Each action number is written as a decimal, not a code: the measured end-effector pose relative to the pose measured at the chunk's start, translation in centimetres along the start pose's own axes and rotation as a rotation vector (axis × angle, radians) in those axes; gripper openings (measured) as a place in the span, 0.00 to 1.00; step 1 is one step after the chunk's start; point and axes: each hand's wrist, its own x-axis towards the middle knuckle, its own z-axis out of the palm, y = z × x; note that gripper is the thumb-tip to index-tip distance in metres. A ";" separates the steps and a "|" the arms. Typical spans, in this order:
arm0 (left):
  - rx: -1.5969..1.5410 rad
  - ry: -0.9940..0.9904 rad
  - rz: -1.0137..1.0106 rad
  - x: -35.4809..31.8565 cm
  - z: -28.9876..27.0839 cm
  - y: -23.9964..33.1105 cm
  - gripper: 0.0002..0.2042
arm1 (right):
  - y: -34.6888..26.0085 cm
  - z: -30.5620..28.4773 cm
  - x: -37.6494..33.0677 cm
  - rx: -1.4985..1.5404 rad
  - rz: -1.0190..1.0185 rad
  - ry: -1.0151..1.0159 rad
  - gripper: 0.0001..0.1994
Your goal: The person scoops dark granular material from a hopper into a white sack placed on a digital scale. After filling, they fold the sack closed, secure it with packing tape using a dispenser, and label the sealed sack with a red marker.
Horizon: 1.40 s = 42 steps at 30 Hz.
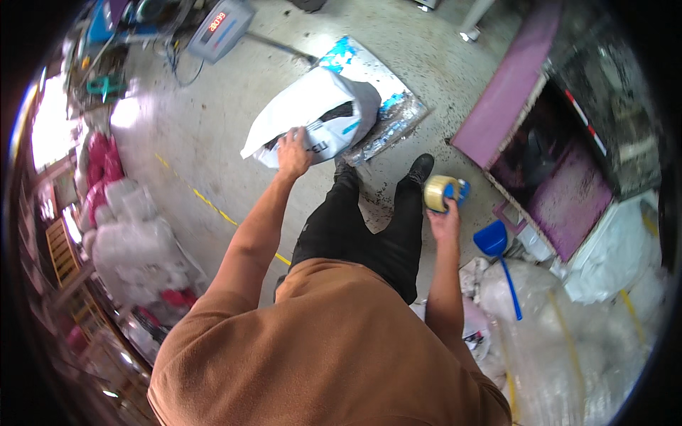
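A white plastic sack [298,105] with its mouth partly open sits on a metal platform scale [376,65]. Dark material [339,112] shows inside it. My left hand [294,153] has its fingers curled over the near edge of the sack's mouth. Off to the right, apart from the sack, my right hand [445,219] is closed on a blue tape dispenser [463,189]. The dispenser carries a wide roll of yellowish tape [438,192].
The scale's display [222,30] stands beyond the sack. To the right is a purple metal machine [506,92] with an open bin. A blue dustpan [491,238] lies by full clear bags [547,334]. More wrapped bundles [142,252] are stacked at left, past a yellow floor line [213,208].
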 end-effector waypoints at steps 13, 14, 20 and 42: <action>-0.260 0.130 0.159 -2.7 -0.4 -4.8 0.33 | 20.0 39.8 -2.3 -1.562 -1.093 -0.275 0.27; -0.247 0.158 0.185 -2.8 -0.2 -5.1 0.32 | 21.1 40.7 -1.8 -1.604 -1.122 -0.260 0.28; -0.389 0.075 0.239 -2.6 -1.2 -7.5 0.23 | 25.3 41.9 0.0 -1.772 -1.181 -0.144 0.26; -1.662 -0.803 -0.165 16.1 -6.7 -14.3 0.35 | 27.0 40.7 -0.5 -1.879 -1.070 -0.079 0.31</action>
